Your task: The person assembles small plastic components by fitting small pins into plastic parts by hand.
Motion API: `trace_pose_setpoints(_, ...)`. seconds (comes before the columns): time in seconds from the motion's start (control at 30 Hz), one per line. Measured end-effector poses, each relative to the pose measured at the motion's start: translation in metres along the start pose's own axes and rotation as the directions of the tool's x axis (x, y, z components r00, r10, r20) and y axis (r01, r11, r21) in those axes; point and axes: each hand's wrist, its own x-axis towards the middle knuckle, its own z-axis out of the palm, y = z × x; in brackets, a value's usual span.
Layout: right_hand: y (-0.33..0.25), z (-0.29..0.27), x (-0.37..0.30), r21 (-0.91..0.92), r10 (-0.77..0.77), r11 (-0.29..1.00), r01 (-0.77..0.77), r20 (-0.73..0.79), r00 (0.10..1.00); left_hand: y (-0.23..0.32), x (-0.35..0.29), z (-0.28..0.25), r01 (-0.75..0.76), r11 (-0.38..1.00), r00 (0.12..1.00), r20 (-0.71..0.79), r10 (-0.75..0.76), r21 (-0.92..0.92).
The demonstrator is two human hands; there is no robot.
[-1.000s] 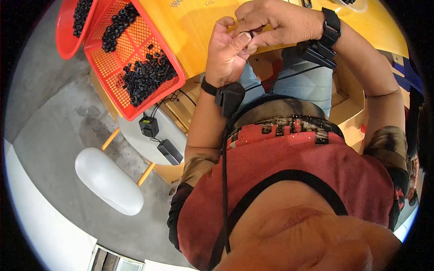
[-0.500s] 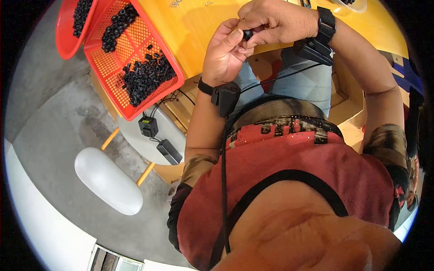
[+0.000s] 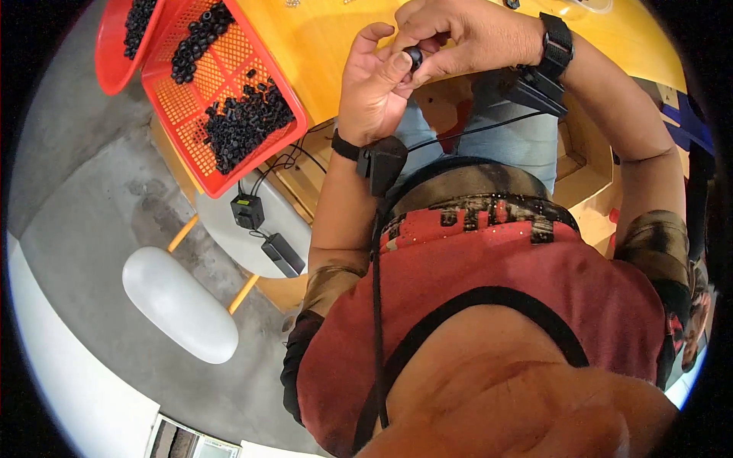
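A small, shiny black round part [image 3: 414, 56] is pinched between my two hands above the near edge of the yellow table [image 3: 317, 53]. My left hand [image 3: 376, 88] has its thumb against the part's left side, while its index finger is bent up and away from it. From the right, my right hand [image 3: 466, 38] grips the same part with thumb and fingertips. Its exact kind is too small to make out, and the fingers hide part of it. To the left, a red-orange mesh basket [image 3: 269, 65] holds black round caps [image 3: 202, 42] and smaller black pieces [image 3: 248, 126].
A red tub [image 3: 113, 72] with black parts stands beyond the basket. Left of me is a chair with a white backrest [image 3: 181, 305]; two black boxes [image 3: 282, 254] with cables lie on its seat. An open cardboard box [image 3: 592, 164] is beneath the table, near my legs.
The round part has turned, so more of its shiny face shows between my fingers. My left index finger has lifted away from it. The view has shifted slightly.
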Motion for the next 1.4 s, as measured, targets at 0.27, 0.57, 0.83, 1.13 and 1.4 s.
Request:
trace_pose_setpoints(0.27, 0.012, -0.001, -0.003, -0.171, -0.071, 0.982, 0.079, 0.057, 0.996, -0.001, 0.002, -0.009, 0.055, 0.994, 0.995, 0.088, -0.047, -0.097)
trace_pose_setpoints(0.57, 0.015, 0.005, -0.001, -0.320, -0.522, 0.804, 0.502, 0.026, 0.853, -0.002, -0.001, 0.003, 0.066, 0.990, 0.998, 0.027, -0.063, -0.121)
trace_pose_setpoints(0.83, 0.026, 0.024, 0.008, -0.412, -0.345, 0.891, 0.190, -0.345, 0.873, -0.001, 0.010, -0.009, 0.041, 0.946, 0.999, -0.009, -0.046, -0.321)
trace_pose_setpoints(1.13, 0.020, 0.026, 0.008, -0.509, -0.177, 0.860, 0.018, -0.265, 0.948, -0.004, 0.010, -0.012, -0.055, 0.955, 0.977, -0.214, -0.009, -0.292)
trace_pose_setpoints(1.4, 0.017, 0.016, 0.019, -0.555, -0.073, 0.831, -0.040, -0.180, 0.981, 0.011, 0.008, -0.023, -0.054, 0.983, 0.987, -0.140, 0.079, 0.177)
